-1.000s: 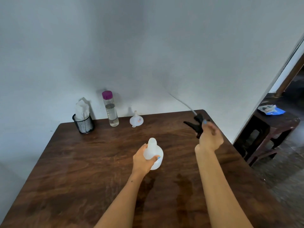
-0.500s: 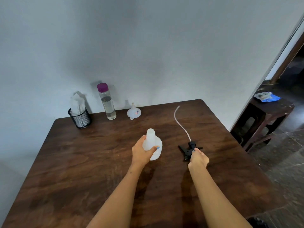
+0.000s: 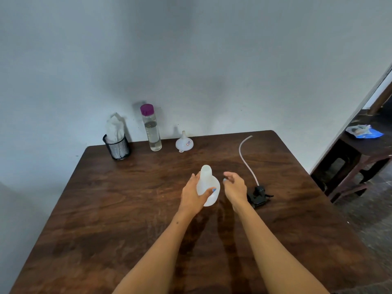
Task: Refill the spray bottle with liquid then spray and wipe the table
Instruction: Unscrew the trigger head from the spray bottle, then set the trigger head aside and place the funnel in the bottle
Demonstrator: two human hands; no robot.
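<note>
A white translucent spray bottle body [image 3: 206, 183], with no head on its neck, stands upright in the middle of the dark wooden table [image 3: 127, 209]. My left hand [image 3: 194, 193] grips it from the left. My right hand [image 3: 235, 187] hovers just right of it, fingers apart and empty. The black spray head [image 3: 257, 196] lies on the table to the right, its pale tube [image 3: 246, 158] curving toward the far edge. Against the wall stand a clear bottle of liquid with a purple cap [image 3: 151, 128] and a small white funnel [image 3: 184, 142].
A black mesh cup holding white tissue [image 3: 117, 143] stands at the table's far left corner. The wall runs along the far edge. To the right, a dark wooden stool [image 3: 358, 164] carries a blue and white packet [image 3: 363, 132].
My right hand set the spray head down on the table, let go of it and moved left toward the bottle. My left hand stayed on the bottle.
</note>
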